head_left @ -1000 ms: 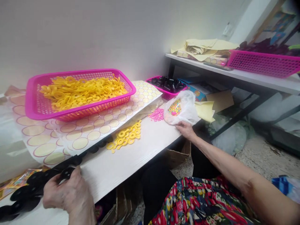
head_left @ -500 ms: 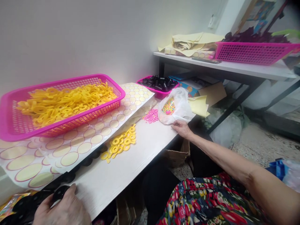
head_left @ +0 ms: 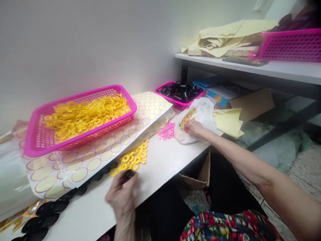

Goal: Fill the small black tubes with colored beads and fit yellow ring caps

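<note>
My left hand (head_left: 123, 195) is closed round a small round black plastic piece (head_left: 128, 174), held over the white table just in front of a loose pile of yellow ring-shaped pieces (head_left: 136, 157). At the far end, my right hand (head_left: 195, 129) reaches into a thin white plastic bag (head_left: 205, 112). Its fingers are drawn together among small multicoloured pellets (head_left: 187, 117), and their tips are hidden there. Small pink pieces (head_left: 167, 131) lie heaped beside the bag. A row of black round pieces (head_left: 52, 207) runs along the near left of the table.
A pink basket of yellow ring pieces (head_left: 32, 147) rests on sheets printed with circles (head_left: 94, 164). Behind the bag is a pink basket of black pieces (head_left: 179, 105). To the right stands a raised white shelf (head_left: 283, 70); an open cardboard box (head_left: 198, 179) sits below the table edge.
My left hand has moved right and forward from the black row, carrying a black piece. My right hand has gone from the bag's edge into the pellets. The view has shifted.
</note>
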